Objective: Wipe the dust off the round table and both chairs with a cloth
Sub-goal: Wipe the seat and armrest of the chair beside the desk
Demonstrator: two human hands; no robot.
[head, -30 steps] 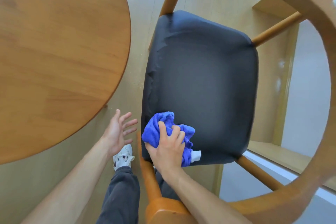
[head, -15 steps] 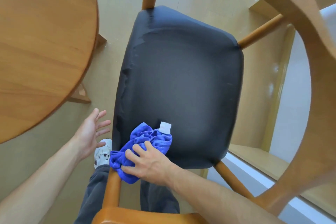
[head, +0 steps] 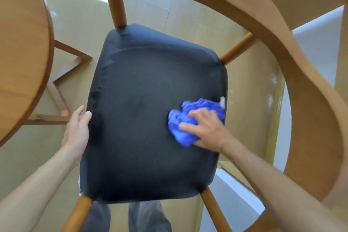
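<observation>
Now cloth [head: 190, 118] bunched under right hand [head: 206, 130] — seat's [head: 143, 118] right edge.

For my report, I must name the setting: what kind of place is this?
Probably a dining corner in a home or café: a round wooden table, a wooden armchair with a black padded seat, and a pale floor.
</observation>
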